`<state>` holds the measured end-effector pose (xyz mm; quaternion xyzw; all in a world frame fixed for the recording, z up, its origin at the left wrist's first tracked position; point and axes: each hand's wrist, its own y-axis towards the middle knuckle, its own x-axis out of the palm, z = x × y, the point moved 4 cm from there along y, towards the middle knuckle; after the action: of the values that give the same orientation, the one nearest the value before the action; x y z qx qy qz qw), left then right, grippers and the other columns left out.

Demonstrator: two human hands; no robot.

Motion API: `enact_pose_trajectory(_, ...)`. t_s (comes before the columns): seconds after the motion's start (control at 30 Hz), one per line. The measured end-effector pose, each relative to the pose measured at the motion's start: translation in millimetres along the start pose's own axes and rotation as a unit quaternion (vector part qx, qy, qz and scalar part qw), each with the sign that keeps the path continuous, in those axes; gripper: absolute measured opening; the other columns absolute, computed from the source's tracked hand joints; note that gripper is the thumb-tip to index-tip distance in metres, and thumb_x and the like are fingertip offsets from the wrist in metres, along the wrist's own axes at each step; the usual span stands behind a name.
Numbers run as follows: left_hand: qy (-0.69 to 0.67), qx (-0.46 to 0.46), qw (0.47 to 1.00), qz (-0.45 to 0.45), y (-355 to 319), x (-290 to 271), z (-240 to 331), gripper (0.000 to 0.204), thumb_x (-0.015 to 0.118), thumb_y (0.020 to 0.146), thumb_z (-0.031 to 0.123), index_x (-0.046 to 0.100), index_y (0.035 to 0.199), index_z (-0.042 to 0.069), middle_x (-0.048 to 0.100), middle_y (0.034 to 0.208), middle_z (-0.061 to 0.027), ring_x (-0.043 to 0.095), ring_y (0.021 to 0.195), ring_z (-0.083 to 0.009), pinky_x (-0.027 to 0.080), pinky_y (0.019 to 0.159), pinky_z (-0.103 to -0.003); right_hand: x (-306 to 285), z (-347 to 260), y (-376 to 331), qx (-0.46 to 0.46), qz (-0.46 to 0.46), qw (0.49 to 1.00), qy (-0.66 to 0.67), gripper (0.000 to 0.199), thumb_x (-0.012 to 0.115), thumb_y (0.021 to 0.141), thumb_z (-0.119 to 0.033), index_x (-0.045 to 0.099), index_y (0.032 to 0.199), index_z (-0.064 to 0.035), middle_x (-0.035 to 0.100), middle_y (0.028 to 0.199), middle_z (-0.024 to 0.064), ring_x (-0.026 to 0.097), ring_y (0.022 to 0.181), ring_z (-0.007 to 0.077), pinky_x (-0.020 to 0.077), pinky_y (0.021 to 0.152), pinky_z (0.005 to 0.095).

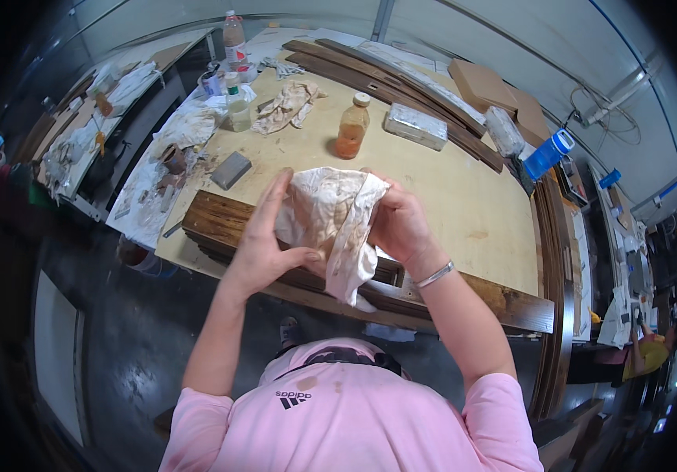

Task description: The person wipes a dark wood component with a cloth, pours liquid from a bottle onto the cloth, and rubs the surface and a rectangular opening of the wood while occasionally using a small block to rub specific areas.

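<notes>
I held a stained white cloth [331, 211] up in front of me, above the near edge of the table [464, 212]. My left hand [257, 253] was spread, its fingers reaching up along the cloth's left side and its thumb stretched away from them toward the lower part of the fabric. My right hand [401, 228] had the cloth's upper right edge in a pinching grip, thumb against bent fingers; some of those fingertips were hidden, so I could not tell exactly how they lay. A loose fold hung down between my hands, over the dark wooden boards [217, 219] that lay along the table's near edge. A silver bracelet [435, 274] circled my right wrist.

Beyond the cloth, a capped bottle of orange-brown liquid [352, 130] stood upright on the table, with a pale rectangular block [415, 127] just to its right. A grey block [231, 171] lay to the left, near the boards. Farther back were a crumpled beige rag [291, 106] and, left of it, a clear bottle [238, 108]. Long dark strips of wood [386, 85] ran along the far side, and a blue bottle [546, 156] leaned at the far right corner.
</notes>
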<state>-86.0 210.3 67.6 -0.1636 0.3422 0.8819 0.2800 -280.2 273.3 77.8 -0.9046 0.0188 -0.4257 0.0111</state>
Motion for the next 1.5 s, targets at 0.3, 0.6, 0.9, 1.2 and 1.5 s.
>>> enact_pose_trajectory(0.3,-0.335,-0.183,0.92,0.088,-39,-24,-62,0.064,0.066,0.076,-0.008,0.052,0.138,-0.002,0.06,0.132,-0.0147,0.062,0.114,-0.0201,0.05,0.1,-0.032,-25,27,-14,0.018,-0.011,0.98,-0.199,0.024,0.056,0.09,-0.01,0.058,0.112,-0.0015,0.065,0.111,0.009,0.064,0.105,0.0168,0.0494,0.094,0.0319)
enact_pose_trajectory(0.6,0.171,0.094,0.974,-0.116,-33,16,-13,0.034,0.064,0.078,0.006,0.065,0.111,0.003,0.065,0.114,-0.0146,0.063,0.108,-0.0312,0.048,0.09,-0.046,-39,67,-33,-0.021,0.013,0.492,-0.871,0.099,0.088,0.06,-0.042,0.046,0.139,-0.0001,0.055,0.126,0.0191,0.052,0.118,0.0348,0.0399,0.102,0.0438)
enact_pose_trajectory(0.9,0.101,-0.256,0.946,0.17,-75,-162,-166,0.031,0.047,0.102,0.015,0.064,0.12,-0.002,0.073,0.107,-0.0101,0.067,0.099,-0.0211,0.05,0.091,-0.035,-31,64,-35,-0.037,0.03,0.499,-0.865,0.094,0.087,0.06,-0.035,0.046,0.137,-0.0018,0.057,0.112,0.0158,0.055,0.104,0.0321,0.0421,0.093,0.0424)
enact_pose_trajectory(1.2,0.285,0.02,0.957,-0.056,-75,-58,-110,0.03,0.049,0.094,0.006,0.066,0.119,0.006,0.066,0.122,-0.0134,0.058,0.121,-0.0307,0.038,0.109,-0.043,-34,62,-38,-0.043,0.045,0.5,-0.864,0.099,0.089,0.056,-0.035,0.045,0.14,-0.0042,0.056,0.111,0.0135,0.054,0.104,0.0312,0.0418,0.092,0.0421)
enact_pose_trajectory(1.5,0.057,-0.205,0.973,0.094,-61,-96,-100,0.022,0.063,0.093,0.007,0.068,0.111,-0.006,0.073,0.108,-0.015,0.069,0.1,-0.0203,0.05,0.09,-0.031,-36,62,-37,-0.04,0.047,0.497,-0.865,0.098,0.088,0.057,-0.035,0.045,0.139,-0.0034,0.056,0.113,0.014,0.054,0.105,0.0317,0.0413,0.094,0.0422)
